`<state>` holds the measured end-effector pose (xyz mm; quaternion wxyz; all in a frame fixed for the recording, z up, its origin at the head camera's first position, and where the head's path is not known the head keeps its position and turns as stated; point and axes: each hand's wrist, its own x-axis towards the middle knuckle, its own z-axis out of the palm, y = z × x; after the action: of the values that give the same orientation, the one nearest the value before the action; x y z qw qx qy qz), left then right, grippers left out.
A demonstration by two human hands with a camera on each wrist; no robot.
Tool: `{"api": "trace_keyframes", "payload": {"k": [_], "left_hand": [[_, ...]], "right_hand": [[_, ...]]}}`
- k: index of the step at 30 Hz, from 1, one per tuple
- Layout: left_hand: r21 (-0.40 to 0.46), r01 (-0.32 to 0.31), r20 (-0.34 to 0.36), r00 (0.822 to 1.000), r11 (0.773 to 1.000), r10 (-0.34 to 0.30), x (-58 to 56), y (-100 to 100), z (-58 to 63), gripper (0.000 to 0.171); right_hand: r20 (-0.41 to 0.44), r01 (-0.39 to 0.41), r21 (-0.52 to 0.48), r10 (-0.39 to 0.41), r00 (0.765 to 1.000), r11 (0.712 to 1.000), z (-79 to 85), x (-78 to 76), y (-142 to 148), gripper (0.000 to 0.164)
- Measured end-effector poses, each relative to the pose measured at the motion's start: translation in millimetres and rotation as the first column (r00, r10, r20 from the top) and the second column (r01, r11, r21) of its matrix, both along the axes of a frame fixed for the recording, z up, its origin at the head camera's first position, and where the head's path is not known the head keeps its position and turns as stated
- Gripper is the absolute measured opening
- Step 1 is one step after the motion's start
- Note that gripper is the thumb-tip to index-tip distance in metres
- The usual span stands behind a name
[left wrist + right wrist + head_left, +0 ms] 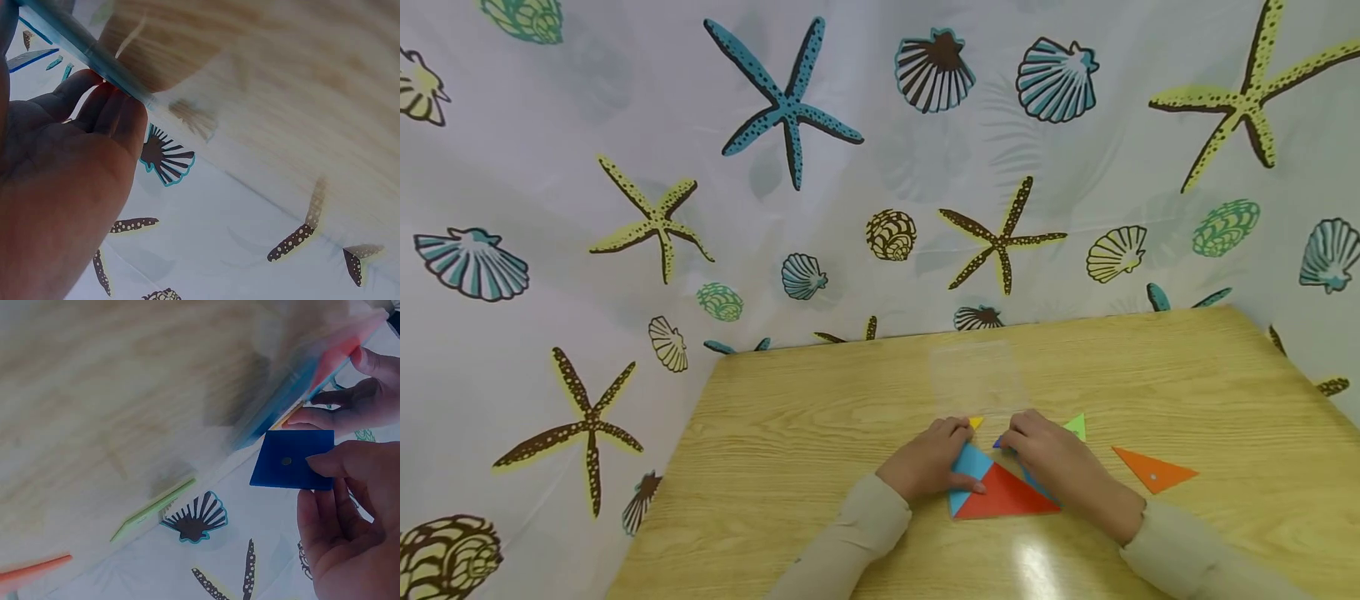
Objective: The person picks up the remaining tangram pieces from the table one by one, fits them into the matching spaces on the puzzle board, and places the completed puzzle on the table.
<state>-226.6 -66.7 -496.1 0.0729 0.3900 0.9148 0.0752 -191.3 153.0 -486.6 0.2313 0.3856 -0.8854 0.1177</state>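
Note:
My left hand (932, 458) rests on flat light blue (973, 465) and red (1009, 493) pieces lying edge to edge on the table. Its thumb lies over the red one; its fingers reach the far edge, beside a small yellow triangle (976, 422). In the left wrist view these fingers (130, 122) touch a bluish edge. My right hand (350, 509) pinches a dark blue flat piece (292, 459) with a small round spot, between thumb and fingers. In the head view only a tip of it shows. More blue (1037, 486) is partly hidden below the right hand.
A light green piece (1077, 427) lies just beyond my right hand. Farther right is an orange triangle (1153, 471) with a small pale spot. A clear sheet (977, 375) lies toward the back of the wooden table (790, 417). Behind hangs a shell-and-starfish curtain (850, 183).

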Motion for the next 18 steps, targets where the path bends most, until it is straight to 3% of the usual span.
{"api": "trace_keyframes", "payload": {"k": [5, 9, 13, 18], "left_hand": [[-0.011, -0.006, -0.005, 1.000, 1.000, 0.006, -0.2, 0, 0.7, 0.079], [-0.012, -0.004, 0.008, 1.000, 1.000, 0.004, 0.4, 0, 2.2, 0.079], [-0.010, -0.002, 0.014, 1.000, 1.000, 0.003, 0.7, 0, 2.4, 0.081], [-0.003, -0.003, 0.006, 1.000, 1.000, 0.003, 0.2, -1, 0.9, 0.082]], "right_hand": [[-0.046, -0.019, 0.029, 0.020, 0.999, 0.999, -3.8, -5.1, -10, 0.024], [-0.032, -0.037, 0.039, 0.038, 0.999, 0.999, -6.5, -5.2, -15, 0.017], [0.034, -0.034, 0.067, 0.032, 0.999, 0.997, -8.2, -3.0, -15, 0.012], [0.186, -0.007, 0.054, -0.003, 0.983, 0.999, -7.3, -1.3, -11, 0.010]]}}
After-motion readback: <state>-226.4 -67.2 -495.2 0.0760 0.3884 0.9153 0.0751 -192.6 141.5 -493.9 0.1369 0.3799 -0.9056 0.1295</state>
